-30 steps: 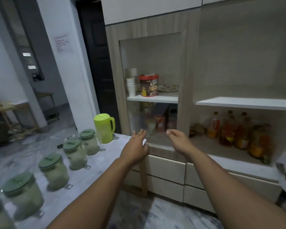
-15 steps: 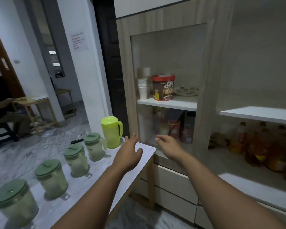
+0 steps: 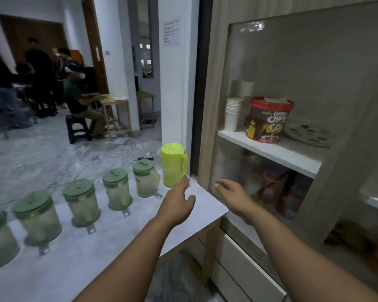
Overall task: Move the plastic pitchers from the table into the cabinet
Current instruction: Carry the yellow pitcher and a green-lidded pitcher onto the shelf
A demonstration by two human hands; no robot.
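Already I had my left hand (image 3: 176, 200) reaching, fingers loose and empty, toward the lime pitcher (image 3: 173, 164) at the surface's (image 3: 118, 247) far corner beside the cabinet (image 3: 327, 192), my right hand (image 3: 232, 194) relaxed, holding nothing.

Left hand (image 3: 176, 201) fingertips reach the lime pitcher (image 3: 173, 164); bare table (image 3: 109, 247) lies beneath them. Glass door (image 3: 292, 118) blocks the shelves beyond right hand (image 3: 231, 194) fingertips.
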